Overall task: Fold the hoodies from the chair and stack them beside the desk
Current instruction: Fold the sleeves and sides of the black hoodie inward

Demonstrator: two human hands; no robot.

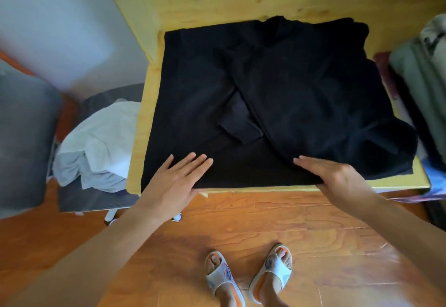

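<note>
Pressing black hoodie [277,94] flat on tabletop [142,123], left hand [178,181] and right hand [337,178] grip wide, holding nothing; crossed sleeves risk slipping apart.

A lived-in bedroom at home: pine desk [241,0] against a wall, wood floor [289,234], clothes [96,142] heaped left, slippers [248,275] on the near floor.

The black hoodie [265,103] covers nearly the whole surface [138,137]. At three o'clock a heap of clothes [415,77] crowds its edge; at nine a chair [96,198] with pale garments [96,142] stands close. Toward six, bare floor [289,215] lies open.
</note>
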